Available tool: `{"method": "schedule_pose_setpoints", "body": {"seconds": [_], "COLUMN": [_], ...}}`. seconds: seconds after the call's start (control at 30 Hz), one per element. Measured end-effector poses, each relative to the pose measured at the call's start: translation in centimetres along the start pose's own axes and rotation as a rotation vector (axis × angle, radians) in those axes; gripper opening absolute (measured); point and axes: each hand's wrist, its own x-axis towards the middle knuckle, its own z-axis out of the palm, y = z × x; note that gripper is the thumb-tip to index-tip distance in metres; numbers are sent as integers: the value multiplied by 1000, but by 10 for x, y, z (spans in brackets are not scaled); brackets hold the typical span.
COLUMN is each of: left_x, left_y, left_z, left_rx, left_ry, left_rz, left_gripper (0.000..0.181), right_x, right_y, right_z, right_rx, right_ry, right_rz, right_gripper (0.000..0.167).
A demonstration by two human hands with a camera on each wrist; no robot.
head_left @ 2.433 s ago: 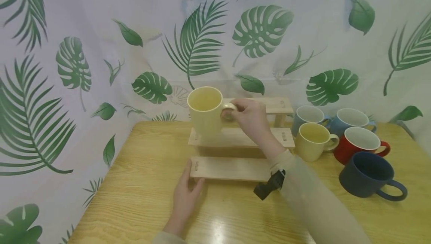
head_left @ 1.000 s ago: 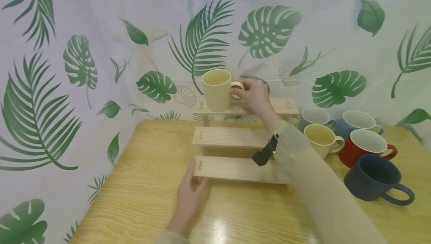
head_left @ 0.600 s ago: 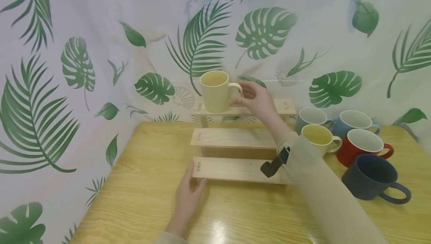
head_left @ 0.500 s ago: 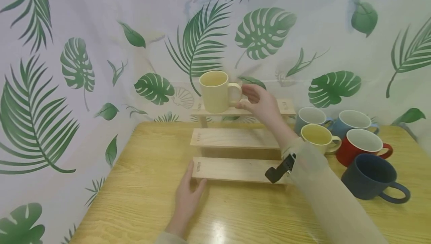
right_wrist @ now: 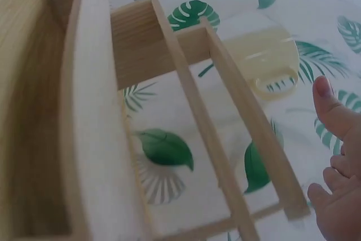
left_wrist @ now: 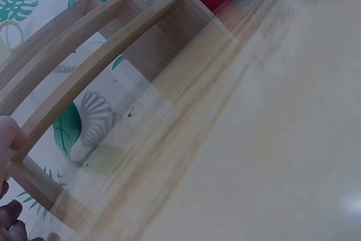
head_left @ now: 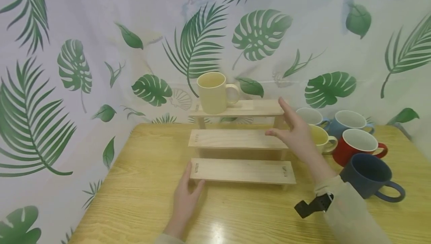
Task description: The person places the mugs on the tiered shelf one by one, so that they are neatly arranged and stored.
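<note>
A pale yellow mug [head_left: 212,96] stands upright at the left end of the top shelf of a three-step wooden display rack [head_left: 242,171], its handle to the right. In the head view my left hand [head_left: 186,199] grips the left end of the lowest step, thumb at the front edge and forefinger along the side. The left wrist view shows that thumb [left_wrist: 12,134] against the wood. My right hand [head_left: 297,137] holds nothing; thumb and fingers are spread apart beside the rack's right end. In the right wrist view the mug [right_wrist: 262,55] is beyond the shelves.
To the rack's right stand a light blue mug [head_left: 308,116], a blue mug [head_left: 348,122], another yellow mug [head_left: 320,137], a red mug [head_left: 358,145] and a navy mug [head_left: 367,176]. A leaf-patterned cloth [head_left: 202,42] hangs behind the wooden table [head_left: 141,184].
The yellow mug was lifted by its handle from over the middle shelf to the top shelf. My right hand let go and moved right and down; my left hand stayed put.
</note>
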Motion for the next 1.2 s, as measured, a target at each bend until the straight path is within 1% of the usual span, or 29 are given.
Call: {"method": "schedule_pose_setpoints", "body": {"seconds": [0.03,0.13,0.23,0.37,0.47,0.6,0.73,0.87,0.93,1.07,1.17,1.2], "left_x": [0,-1,-1,0,0,1,1,1,1,0,0,0], "left_y": [-1,-2,-3,-4,-4,-5,-4,-3,-3,-2,-2,-2], "left_z": [0,1,2,3,3,3,2,2,1,1,1,1], "left_rx": [0,-1,2,9,7,2,13,19,18,15,15,17], "left_ry": [0,3,0,-3,-2,2,11,12,12,11,7,6], "left_rz": [1,2,8,8,7,9,9,11,11,8,10,12], "left_gripper": [73,74,74,74,73,73,74,74,74,74,74,74], "right_x": [-6,-21,-36,-56,-69,-84,-95,-106,-113,-127,-137,-140], "right_y": [4,15,23,26,28,34,42,53,59,74,85,88], "right_z": [-3,-14,-27,-46,-61,-78,-92,-109,-118,-135,-146,-150], "right_rx": [12,-25,-93,-217,-287,-325,-385,-446,-448,-499,-515,-509], "right_ry": [0,2,6,2,5,-11,-27,-42,-51,-8,-7,-16], "right_rz": [2,5,24,96,102,110,147,203,229,185,183,195], "right_gripper": [95,96,95,96,98,98,99,101,102,104,107,109]}}
